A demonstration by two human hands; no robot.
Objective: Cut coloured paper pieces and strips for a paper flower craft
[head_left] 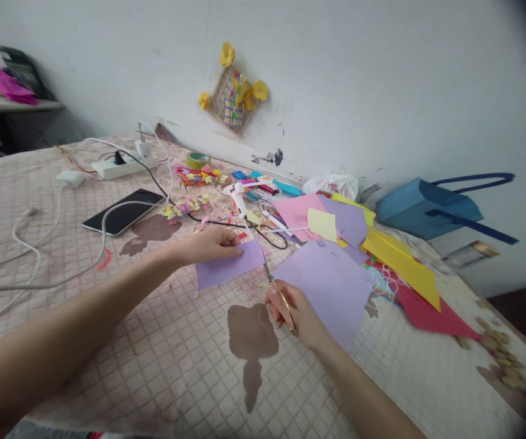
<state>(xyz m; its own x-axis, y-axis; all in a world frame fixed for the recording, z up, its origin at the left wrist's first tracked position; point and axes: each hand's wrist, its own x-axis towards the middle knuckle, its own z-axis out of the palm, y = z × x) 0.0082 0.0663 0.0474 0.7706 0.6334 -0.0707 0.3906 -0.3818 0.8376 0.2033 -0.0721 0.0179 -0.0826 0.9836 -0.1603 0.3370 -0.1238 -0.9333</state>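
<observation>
Between the thumb and fingers of my left hand (214, 245) is a small piece of purple paper (226, 266), held above the table. My right hand (302, 308) grips a pair of scissors (269, 275) by gold-coloured handles. The scissor blades meet the right edge of the purple piece; whether they are apart there is too small to tell. A larger sheet of purple paper (331, 286) lies flat on the table, just beyond my right hand.
A white glue gun (238, 198) stands behind the paper, its black cord looping nearby. At left are a tablet (123, 211), a power strip (125, 164) and white cables. Coloured sheets, including yellow paper (402, 262) and red paper (436, 314), lie at right near a blue bag (427, 207).
</observation>
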